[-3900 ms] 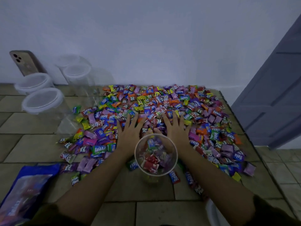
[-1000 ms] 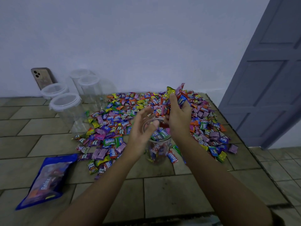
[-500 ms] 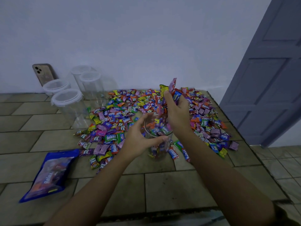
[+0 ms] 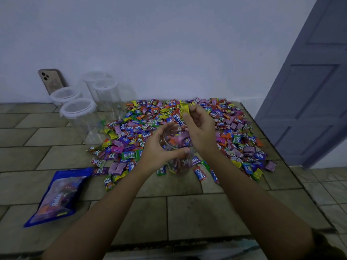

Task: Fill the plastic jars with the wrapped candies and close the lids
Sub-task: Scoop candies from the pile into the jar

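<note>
Left hand [image 4: 157, 149] grips the jar [image 4: 178, 164]; right hand [image 4: 201, 132] pinches candies [image 4: 183, 109] just above it.

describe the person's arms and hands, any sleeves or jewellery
Both forearms are bare. The left hand and right hand show no rings, watch or gloves. A dark sleeve edge shows on the right arm only, at the frame's lower corner.

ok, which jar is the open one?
The jar gripped by the left hand, part-filled with candies, its mouth uncovered. The four empty jars at back left by the phone all wear white lids.
</note>
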